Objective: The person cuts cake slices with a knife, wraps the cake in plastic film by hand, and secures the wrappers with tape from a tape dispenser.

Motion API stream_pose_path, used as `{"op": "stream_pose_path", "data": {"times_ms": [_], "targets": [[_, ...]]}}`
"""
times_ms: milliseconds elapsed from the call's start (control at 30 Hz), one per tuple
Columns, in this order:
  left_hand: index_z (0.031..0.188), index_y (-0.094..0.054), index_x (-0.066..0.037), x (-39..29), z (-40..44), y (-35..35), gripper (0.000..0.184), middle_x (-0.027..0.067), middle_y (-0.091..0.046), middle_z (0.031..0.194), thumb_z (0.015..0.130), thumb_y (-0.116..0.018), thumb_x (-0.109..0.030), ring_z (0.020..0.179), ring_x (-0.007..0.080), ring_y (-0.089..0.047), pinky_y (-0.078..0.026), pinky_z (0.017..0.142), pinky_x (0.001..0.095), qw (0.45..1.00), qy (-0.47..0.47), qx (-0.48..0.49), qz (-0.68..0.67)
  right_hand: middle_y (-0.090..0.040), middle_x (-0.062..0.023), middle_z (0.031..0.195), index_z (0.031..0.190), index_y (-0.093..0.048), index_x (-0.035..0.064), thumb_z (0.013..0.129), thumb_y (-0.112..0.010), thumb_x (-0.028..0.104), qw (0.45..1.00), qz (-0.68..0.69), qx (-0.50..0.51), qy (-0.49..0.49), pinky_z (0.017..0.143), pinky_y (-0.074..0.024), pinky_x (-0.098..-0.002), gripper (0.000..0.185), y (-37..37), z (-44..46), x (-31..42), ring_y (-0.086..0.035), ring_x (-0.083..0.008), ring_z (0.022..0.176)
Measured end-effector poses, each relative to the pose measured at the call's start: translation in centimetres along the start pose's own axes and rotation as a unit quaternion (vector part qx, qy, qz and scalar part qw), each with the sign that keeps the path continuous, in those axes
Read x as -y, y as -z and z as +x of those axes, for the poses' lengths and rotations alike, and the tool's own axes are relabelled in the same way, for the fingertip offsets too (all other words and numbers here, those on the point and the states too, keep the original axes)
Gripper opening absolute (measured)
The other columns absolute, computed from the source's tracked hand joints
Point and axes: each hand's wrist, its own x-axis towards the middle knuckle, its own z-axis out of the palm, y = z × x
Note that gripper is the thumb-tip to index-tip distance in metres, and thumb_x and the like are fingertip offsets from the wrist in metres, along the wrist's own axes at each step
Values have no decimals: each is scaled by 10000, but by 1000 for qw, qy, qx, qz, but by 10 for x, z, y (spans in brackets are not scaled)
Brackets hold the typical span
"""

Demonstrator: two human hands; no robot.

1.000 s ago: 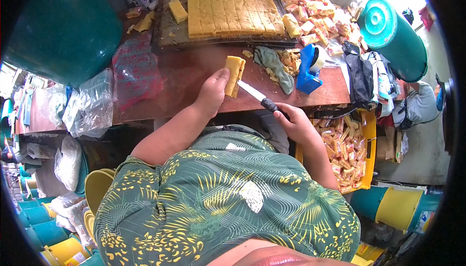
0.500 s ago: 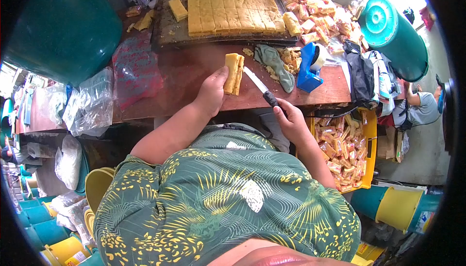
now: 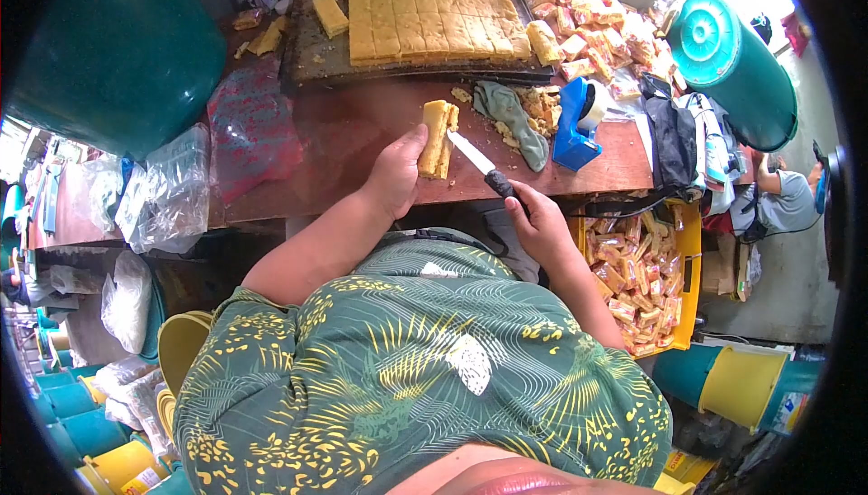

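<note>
My left hand is closed around a slice of layered yellow cake, held upright above the near part of the table. A knife with a white blade and black handle is gripped in my right hand. The blade's tip meets the right side of the slice. Behind my hands, a dark baking tray bears a big sheet of cake scored into pieces. One loose slice lies at the sheet's left.
A grey-green cloth, cake crumbs and a blue tape dispenser lie right of the knife. Wrapped cakes are heaped behind; more fill a yellow crate below. Green bins flank the table. Another person is at far right.
The knife has shifted slightly left, its tip now touching the slice. The slice has turned a little in my left hand.
</note>
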Motion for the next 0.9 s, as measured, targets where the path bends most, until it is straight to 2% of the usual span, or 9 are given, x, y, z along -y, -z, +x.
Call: {"op": "stream_pose_path", "data": {"times_ms": [233,333,433,533,600,633,700,833,900], "targets": [[1341,-553,-35,-1,-2,1,418,92,-646,1122,1148,-357,-349,970,182,-664,-611,815,373,1000,15,-4,4,-702,-270,1133,1319,-632,27,1037,-609,305,999,-25,-22,21,914,-532,-474,398,-2,1,-5,-672,-448,1082],[1331,-559,2,-2,-2,0,407,105,-661,1181,1149,-373,-310,1090,198,-656,-529,1008,377,1000,22,-3,-15,-703,-267,1130,1316,-635,34,1039,-606,306,999,-24,-19,14,912,-533,-476,390,1,2,-2,-672,-448,1077],[1337,-556,6,-2,-3,-2,413,109,-661,1191,1148,-373,-313,1098,203,-656,-527,1012,380,999,32,-5,-4,-704,-268,1129,1315,-637,38,1043,-600,303,999,-26,-15,14,912,-534,-473,382,1,1,-5,-673,-448,1077],[1344,-558,3,1,-1,-1,433,110,-660,1144,1147,-367,-332,991,196,-673,-591,872,370,999,26,-21,29,-708,-265,1124,1314,-632,15,1047,-602,282,998,-37,-33,23,922,-533,-450,378,5,3,-3,-683,-430,1077],[1340,-556,2,1,-1,0,424,113,-663,1176,1147,-369,-327,1064,207,-666,-551,966,386,999,33,-7,23,-715,-257,1111,1311,-624,-30,1051,-614,250,999,-29,-30,16,936,-530,-411,382,7,4,-3,-702,-399,1069],[1338,-554,1,0,-2,0,420,115,-664,1191,1148,-370,-325,1101,212,-662,-530,1012,394,999,37,0,20,-712,-263,1115,1315,-625,-14,1049,-608,264,1000,-18,-20,14,932,-532,-428,385,7,4,-3,-695,-413,1073],[1338,-555,5,0,-2,1,423,115,-664,1190,1148,-369,-323,1097,214,-664,-531,1012,394,999,41,12,14,-705,-275,1122,1324,-628,18,1046,-595,294,1000,4,-1,10,922,-537,-463,393,6,2,-4,-682,-440,1082],[1334,-563,10,0,-2,3,428,118,-664,1194,1148,-369,-323,1085,223,-669,-542,1002,394,998,56,5,8,-715,-257,1125,1320,-622,-27,1055,-609,260,999,-22,-29,2,941,-529,-414,391,4,5,-15,-704,-389,1074],[1348,-559,12,1,-1,1,442,117,-658,1164,1148,-365,-332,1032,211,-672,-582,907,381,999,44,-8,10,-712,-259,1126,1321,-622,-25,1050,-616,252,999,-25,-27,0,941,-528,-418,387,5,5,-15,-701,-391,1077]]}}
